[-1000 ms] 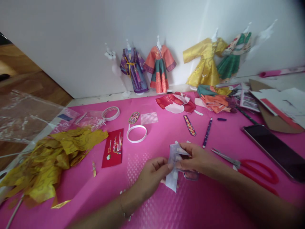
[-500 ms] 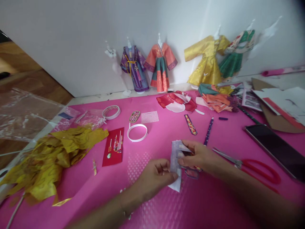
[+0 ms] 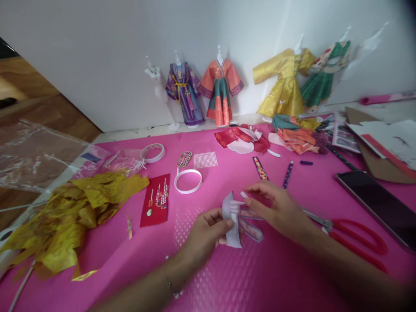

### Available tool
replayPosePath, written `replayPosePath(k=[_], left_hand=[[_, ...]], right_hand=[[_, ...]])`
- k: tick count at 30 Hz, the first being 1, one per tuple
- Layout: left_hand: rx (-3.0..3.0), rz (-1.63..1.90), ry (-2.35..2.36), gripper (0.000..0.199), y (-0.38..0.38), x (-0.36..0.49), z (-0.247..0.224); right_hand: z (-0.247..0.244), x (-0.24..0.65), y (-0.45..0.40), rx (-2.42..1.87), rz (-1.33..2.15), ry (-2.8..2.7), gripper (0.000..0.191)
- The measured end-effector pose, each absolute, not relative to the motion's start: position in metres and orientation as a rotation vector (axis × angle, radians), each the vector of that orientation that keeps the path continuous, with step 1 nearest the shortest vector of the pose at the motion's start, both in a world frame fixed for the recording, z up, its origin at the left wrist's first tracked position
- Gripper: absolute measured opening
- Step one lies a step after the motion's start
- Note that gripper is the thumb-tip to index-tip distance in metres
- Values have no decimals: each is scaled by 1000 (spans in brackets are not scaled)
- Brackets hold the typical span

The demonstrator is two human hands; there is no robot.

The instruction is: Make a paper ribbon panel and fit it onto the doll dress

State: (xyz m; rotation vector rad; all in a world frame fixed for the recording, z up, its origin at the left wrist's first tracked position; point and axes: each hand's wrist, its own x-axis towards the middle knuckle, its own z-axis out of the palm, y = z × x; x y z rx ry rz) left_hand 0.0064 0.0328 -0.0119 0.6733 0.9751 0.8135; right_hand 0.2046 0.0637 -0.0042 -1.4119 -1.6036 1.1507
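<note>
My left hand [image 3: 206, 232] is closed on a pale lilac fabric piece [image 3: 233, 236], thumb on its face and fingers behind. Whitish strips lie across the upper part of this piece. Two narrow patterned strips [image 3: 252, 229] with pale edges stick out from it to the right, over the pink sheet. Just above and to the right, my right hand [image 3: 276, 208] pinches a small white strip [image 3: 244, 195] between thumb and fingertips. The scissors [image 3: 354, 236] with red handles lie partly hidden under my right forearm.
Doll dresses on stands, among them a purple robe [image 3: 186, 95] and a yellow dress [image 3: 284, 86], line the wall. Yellow fabric scraps [image 3: 71, 216], a red card [image 3: 155, 201] and tape rolls [image 3: 188, 191] lie left. At right are a phone [image 3: 377, 206] and a pen [image 3: 287, 174].
My right hand has let go of the fabric piece and pulled up and right with the small white strip. My left hand has shifted its grip on the fabric, which is turned, showing the narrow strips.
</note>
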Motion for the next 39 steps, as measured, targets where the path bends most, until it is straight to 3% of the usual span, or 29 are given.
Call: replayPosePath(k=[3,8,12,39], left_hand=[[671,827,957,31,32,7,-11],[738,811,1019,31,32,7,-13],[776,750,1065,36,32,8,-13],[806,730,1031,35,33,8,-7]], right_hand=[[1,206,62,-1433,1056,-1683,17],[7,200,56,-1334,1539,-1717,21],[8,195,53,-1277,1703,-1618,16],[0,189,55,-1317,1831,-1445,17]])
